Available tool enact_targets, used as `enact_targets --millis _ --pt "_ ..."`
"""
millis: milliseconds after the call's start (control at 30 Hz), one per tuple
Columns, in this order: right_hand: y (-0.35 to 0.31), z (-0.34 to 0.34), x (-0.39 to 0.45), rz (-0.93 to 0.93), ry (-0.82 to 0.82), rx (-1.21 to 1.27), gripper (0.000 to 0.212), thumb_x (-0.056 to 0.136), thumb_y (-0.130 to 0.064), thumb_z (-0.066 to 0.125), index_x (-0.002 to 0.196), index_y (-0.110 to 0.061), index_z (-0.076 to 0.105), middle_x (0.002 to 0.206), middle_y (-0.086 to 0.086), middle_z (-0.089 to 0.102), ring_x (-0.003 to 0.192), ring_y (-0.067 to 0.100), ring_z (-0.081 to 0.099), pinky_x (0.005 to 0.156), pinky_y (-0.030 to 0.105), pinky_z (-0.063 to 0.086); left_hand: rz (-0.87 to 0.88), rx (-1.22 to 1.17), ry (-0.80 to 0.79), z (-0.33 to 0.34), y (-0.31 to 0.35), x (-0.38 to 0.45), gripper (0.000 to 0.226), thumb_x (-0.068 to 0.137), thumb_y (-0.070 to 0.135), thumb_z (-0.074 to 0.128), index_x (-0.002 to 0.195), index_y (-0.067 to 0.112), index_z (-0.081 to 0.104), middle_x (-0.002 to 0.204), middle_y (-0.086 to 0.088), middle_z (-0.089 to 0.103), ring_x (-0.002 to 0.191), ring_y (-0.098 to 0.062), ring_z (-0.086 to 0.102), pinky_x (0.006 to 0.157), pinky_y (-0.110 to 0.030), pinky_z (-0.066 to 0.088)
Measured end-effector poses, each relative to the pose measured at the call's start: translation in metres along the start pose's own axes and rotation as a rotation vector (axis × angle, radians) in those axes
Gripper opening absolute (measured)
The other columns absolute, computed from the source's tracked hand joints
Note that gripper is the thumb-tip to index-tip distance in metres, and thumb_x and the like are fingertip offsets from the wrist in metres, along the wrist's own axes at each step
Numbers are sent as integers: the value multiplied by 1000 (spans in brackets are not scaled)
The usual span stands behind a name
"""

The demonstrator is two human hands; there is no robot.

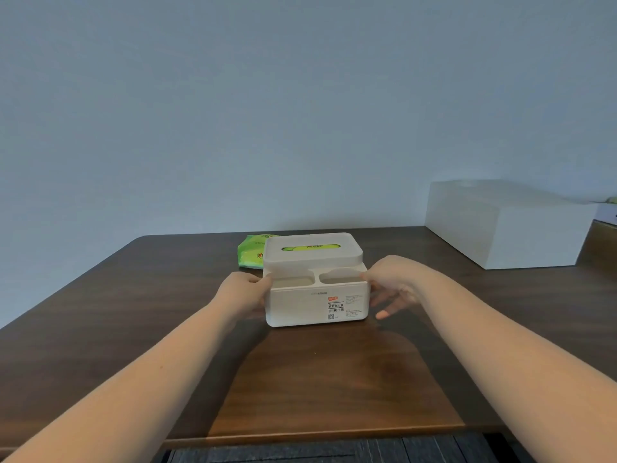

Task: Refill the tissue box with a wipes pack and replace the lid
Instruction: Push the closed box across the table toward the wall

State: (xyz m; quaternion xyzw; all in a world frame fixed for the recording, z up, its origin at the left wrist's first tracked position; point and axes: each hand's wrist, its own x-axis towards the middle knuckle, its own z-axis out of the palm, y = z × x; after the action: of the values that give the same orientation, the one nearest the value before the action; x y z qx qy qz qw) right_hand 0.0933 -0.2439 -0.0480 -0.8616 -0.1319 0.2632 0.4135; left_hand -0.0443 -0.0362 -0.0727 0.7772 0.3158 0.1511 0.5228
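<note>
A white tissue box (300,309) stands mid-table, its labelled front wall facing me and two shallow open compartments along its front top. Its white lid (312,257) sits over the rear part, and green shows through the lid's slot (310,247). A green wipes pack (250,253) lies on the table behind the box's left corner, partly hidden by it. My left hand (243,292) grips the box's left side. My right hand (390,287) holds the right side, thumb on the top rim and fingers spread down along the wall.
The dark wooden table (133,312) ends at a blue-grey wall just behind the box. A large white rectangular box (504,228) stands at the back right. The table's near edge (317,437) runs below my forearms.
</note>
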Motion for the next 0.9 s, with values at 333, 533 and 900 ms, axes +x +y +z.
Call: enact_targets --millis 333,533,900 --pt "-12 18 5 24 174 -22 17 90 7 43 100 6 57 73 21 61 62 33 70 72 36 62 -153 30 -25 11 11 3 29 95 28 45 84 6 60 82 -11 68 66 -26 70 50 -31 61" --pt "1 16 7 -21 296 210 17 89 4 53 74 -5 51 103 21 62 73 38 73 48 33 59 47 227 162 25 17 13 37 90 19 40 53 11 38 37 -1 53 47 -30 65 44 -23 34" --pt "40 -64 51 -22 458 247 12 87 -1 52 76 -4 56 94 17 65 73 38 72 44 31 57 213 286 116 120 50 55 36 89 17 42 53 12 39 37 -8 57 72 -36 74 49 -24 35"
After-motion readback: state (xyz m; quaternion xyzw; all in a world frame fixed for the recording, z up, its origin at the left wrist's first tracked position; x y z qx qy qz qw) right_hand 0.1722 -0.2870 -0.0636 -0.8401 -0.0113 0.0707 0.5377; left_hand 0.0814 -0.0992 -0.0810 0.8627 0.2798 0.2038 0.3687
